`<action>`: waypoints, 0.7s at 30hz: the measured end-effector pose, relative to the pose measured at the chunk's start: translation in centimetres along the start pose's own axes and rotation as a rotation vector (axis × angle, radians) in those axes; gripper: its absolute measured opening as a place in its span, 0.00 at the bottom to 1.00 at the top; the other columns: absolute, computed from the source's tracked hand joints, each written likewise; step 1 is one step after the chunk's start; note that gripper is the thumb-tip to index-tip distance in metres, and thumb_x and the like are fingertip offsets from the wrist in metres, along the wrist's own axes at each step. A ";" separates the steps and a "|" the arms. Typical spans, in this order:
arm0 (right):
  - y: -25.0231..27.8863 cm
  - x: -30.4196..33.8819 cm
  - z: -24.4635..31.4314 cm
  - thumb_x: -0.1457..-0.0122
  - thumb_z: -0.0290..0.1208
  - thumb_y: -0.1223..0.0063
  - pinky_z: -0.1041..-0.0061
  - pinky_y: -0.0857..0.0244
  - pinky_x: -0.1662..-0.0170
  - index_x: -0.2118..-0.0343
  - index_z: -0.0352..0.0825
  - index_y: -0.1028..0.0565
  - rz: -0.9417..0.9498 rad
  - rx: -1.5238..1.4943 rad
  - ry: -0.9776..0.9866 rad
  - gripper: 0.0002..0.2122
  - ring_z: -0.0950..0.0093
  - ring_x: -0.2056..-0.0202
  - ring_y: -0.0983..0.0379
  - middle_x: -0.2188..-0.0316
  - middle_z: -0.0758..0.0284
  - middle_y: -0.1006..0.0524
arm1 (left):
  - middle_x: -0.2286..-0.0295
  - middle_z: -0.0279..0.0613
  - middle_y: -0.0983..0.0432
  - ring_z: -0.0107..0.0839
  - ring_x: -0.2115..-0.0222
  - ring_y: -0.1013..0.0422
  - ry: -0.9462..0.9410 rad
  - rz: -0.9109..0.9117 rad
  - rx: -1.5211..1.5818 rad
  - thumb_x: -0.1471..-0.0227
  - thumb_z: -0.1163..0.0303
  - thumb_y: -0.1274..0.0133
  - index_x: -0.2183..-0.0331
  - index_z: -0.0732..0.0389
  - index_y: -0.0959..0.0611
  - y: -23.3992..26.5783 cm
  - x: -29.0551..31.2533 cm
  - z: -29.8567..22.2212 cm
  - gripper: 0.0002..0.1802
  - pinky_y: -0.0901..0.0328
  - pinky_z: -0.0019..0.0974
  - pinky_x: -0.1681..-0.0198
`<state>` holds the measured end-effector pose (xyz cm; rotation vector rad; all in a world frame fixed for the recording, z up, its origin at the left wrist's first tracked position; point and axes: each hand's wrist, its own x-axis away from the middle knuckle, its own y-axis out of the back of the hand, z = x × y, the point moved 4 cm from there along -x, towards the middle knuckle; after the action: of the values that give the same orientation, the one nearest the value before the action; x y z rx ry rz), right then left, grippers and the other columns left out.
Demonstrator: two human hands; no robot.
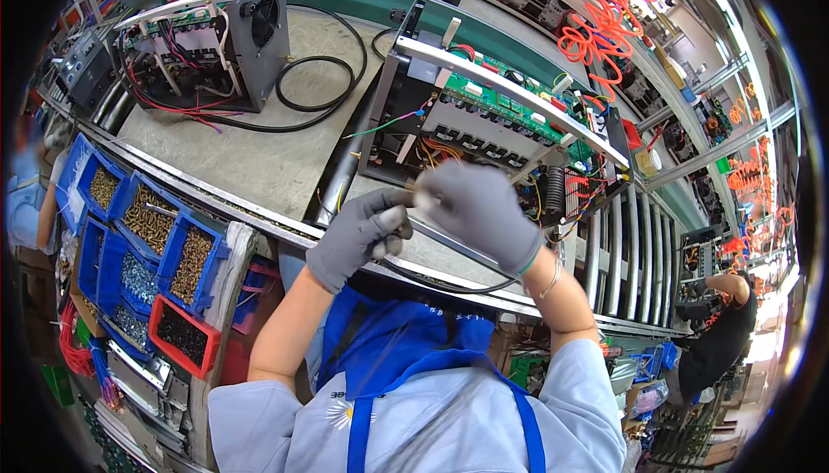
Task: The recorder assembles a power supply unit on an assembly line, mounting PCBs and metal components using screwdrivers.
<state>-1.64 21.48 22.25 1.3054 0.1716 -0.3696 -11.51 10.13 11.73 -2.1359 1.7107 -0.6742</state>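
My two hands, in grey gloves, meet in front of an open-sided electrical unit (492, 119) with a green circuit board (496, 93), a white bar along its top and loose coloured wires. My left hand (363, 236) is closed, fingers curled and thumb pressed against them. My right hand (475, 214) comes in from the right with its fingertips drawn together beside the left fingers, blurred by motion. Something small and brownish shows between the fingertips; its kind cannot be made out. A black cable (432, 281) runs below the hands.
A second unit (207, 50) with a fan and coiled black cable (332, 85) sits at the left. Blue bins (142, 223) of screws and a red bin (183, 337) stand at my left. Metal rollers (635, 257) lie right. Orange coiled hoses (596, 37) hang above. Another person (721, 326) works far right.
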 end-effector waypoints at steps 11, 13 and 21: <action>3.8 -7.6 -4.3 0.42 0.42 0.53 0.67 0.34 0.78 0.78 0.37 0.26 -0.281 0.494 -0.220 0.15 0.64 0.80 0.26 0.80 0.62 0.25 | 0.75 0.41 0.24 0.18 0.82 0.30 -0.010 -0.072 0.070 0.48 0.61 0.43 0.54 0.67 0.27 1.3 1.2 4.1 0.25 0.39 0.18 0.82; 3.6 -7.8 -4.2 0.42 0.42 0.53 0.67 0.33 0.78 0.78 0.37 0.26 -0.267 0.495 -0.232 0.15 0.64 0.79 0.26 0.80 0.62 0.25 | 0.75 0.41 0.24 0.19 0.82 0.30 0.053 -0.150 -0.002 0.49 0.59 0.42 0.59 0.66 0.24 2.0 1.5 4.6 0.21 0.39 0.18 0.83; 4.8 -9.0 -4.4 0.47 0.42 0.45 0.66 0.32 0.73 0.72 0.39 0.26 -0.306 0.487 -0.186 0.11 0.65 0.73 0.25 0.75 0.64 0.26 | 0.71 0.40 0.23 0.21 0.75 0.28 -0.072 -0.170 0.014 0.44 0.66 0.47 0.57 0.66 0.22 1.9 1.1 4.9 0.16 0.35 0.20 0.76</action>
<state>-7.90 28.26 28.40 1.7179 0.1272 -0.8288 -10.19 8.37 6.82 -2.2852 1.4960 -0.6435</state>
